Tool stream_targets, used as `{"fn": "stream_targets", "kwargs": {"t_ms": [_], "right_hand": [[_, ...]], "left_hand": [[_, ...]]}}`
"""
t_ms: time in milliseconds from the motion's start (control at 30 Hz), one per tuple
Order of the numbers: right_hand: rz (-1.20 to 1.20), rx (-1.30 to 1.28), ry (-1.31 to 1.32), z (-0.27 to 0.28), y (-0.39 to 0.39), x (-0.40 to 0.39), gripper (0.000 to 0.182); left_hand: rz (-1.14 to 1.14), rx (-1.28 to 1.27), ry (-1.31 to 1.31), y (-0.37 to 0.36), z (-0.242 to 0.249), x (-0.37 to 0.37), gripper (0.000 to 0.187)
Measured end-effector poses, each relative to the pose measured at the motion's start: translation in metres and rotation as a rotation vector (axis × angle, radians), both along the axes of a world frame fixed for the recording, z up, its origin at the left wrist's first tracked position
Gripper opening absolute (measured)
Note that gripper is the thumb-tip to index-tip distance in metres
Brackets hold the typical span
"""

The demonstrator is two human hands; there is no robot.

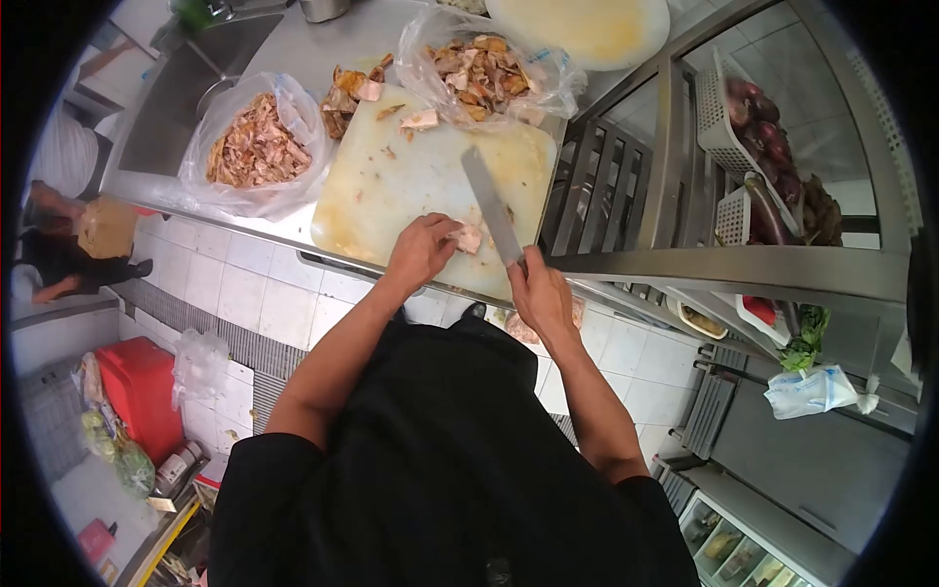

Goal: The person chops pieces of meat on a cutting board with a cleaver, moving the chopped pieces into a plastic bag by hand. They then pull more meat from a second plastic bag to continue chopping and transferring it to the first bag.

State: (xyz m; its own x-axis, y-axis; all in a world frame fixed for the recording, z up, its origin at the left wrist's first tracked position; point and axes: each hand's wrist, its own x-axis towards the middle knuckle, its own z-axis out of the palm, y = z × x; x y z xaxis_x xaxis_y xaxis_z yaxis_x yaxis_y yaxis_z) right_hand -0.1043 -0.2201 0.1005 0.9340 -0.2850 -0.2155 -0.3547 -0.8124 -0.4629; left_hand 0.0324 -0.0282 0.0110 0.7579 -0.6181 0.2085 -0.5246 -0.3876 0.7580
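A piece of cooked meat [469, 239] lies near the front edge of the worn cutting board [381, 196], and the bent fingers of my left hand [426, 250] press on it. My right hand [541, 295] is wrapped round the handle of a broad kitchen knife [492, 203], its blade pointing away from me, just right of the meat. Farther back on the board sits another pale meat chunk [421, 119]. Beyond the board's left corner are larger browned meat pieces [342, 103]. Two clear plastic bags hold cut meat: one bag [315, 122] at left, another bag [416, 44] at the back.
A steel sink [161, 127] is at the left of the counter, and a round board [587, 29] stands behind. Metal shelving [675, 157] with vegetable baskets [724, 127] rises close on my right. At far left, another person [64, 161] is beside a brown box [106, 227].
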Motion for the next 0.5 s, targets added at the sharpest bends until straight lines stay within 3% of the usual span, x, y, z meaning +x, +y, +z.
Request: {"fn": "stream_targets", "kwargs": {"t_ms": [100, 200, 300, 333, 367, 500], "right_hand": [[-0.128, 0.115, -0.372, 0.037, 0.009, 0.015, 0.024], [-0.144, 0.156, -0.423, 0.046, 0.015, 0.023, 0.024], [0.007, -0.003, -0.155, -0.016, 0.009, 0.023, 0.027], [0.123, -0.101, -0.009, -0.02, 0.01, 0.027, 0.029], [0.093, -0.073, 0.016, -0.021, 0.006, 0.028, 0.03], [-0.011, 0.02, -0.236, 0.031, 0.014, 0.032, 0.026]], "left_hand": [[0.035, -0.01, -0.06, 0.003, -0.008, -0.011, 0.028], [0.037, -0.029, -0.09, 0.007, -0.012, -0.017, 0.027], [0.043, -0.035, -0.102, 0.007, -0.018, -0.016, 0.026], [0.048, -0.039, -0.103, 0.007, -0.018, -0.017, 0.026], [0.038, -0.051, -0.098, 0.007, -0.018, -0.017, 0.026], [0.038, -0.056, -0.103, 0.008, -0.016, -0.017, 0.025]]}}
